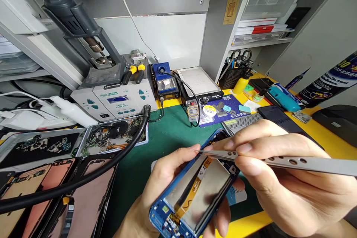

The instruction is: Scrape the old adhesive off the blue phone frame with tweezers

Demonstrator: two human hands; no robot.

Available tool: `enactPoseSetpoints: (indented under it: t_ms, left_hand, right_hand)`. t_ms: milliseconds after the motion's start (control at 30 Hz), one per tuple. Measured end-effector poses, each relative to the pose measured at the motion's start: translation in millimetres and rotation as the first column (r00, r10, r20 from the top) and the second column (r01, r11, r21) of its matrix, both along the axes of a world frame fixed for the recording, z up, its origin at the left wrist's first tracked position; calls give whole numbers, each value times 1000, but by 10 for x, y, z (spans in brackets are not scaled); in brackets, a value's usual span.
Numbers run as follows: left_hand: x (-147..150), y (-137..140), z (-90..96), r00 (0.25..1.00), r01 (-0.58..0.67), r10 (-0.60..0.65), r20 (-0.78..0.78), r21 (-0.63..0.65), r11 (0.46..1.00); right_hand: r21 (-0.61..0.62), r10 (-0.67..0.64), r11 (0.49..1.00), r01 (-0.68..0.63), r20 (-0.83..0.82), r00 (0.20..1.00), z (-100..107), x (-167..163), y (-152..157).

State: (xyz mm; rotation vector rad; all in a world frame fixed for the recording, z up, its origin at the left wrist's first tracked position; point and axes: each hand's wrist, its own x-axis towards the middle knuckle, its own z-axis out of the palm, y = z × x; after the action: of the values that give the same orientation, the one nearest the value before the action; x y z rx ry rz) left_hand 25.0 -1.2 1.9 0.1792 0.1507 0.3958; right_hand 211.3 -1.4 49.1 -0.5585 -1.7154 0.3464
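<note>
My left hand (167, 171) is closed around the edges of an opened blue phone frame (164, 199), tilted above the green mat. Inside the frame lies an orange flex cable (192, 193) with handwritten marks, crossing a silvery panel (209, 193). My right hand (279, 167) pinches a pair of metal tweezers (281, 161) with holes along its arms. The tweezers' tips reach over the upper part of the frame, close to my left thumb. Whether they touch the frame or grip anything there, I cannot tell.
A black hose (119, 161) arcs across the left side from the hot air station (117, 98). Phone parts fill a tray (146, 139) at left. Behind are a soldering station (166, 81) and a heating plate (199, 81). A spray can (329, 81) stands at right.
</note>
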Motion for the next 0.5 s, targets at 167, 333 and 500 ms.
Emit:
enactPoseSetpoints:
  t_ms: [167, 333, 500]
  left_hand:
    - [-10, -35, 10, 1000, 9, -9, -12, 12, 1000]
    - [-25, -47, 20, 1000, 8, -7, -19, 9, 1000]
    - [-8, -40, 12, 1000, 15, -14, -26, 39, 999]
  right_hand:
    - [7, -19, 1000, 19, -9, 1000, -17, -13, -10]
    - [-42, -26, 999, 25, -23, 999, 7, -17, -28]
    - [-67, -22, 998, 22, 1, 1000, 8, -3, -27]
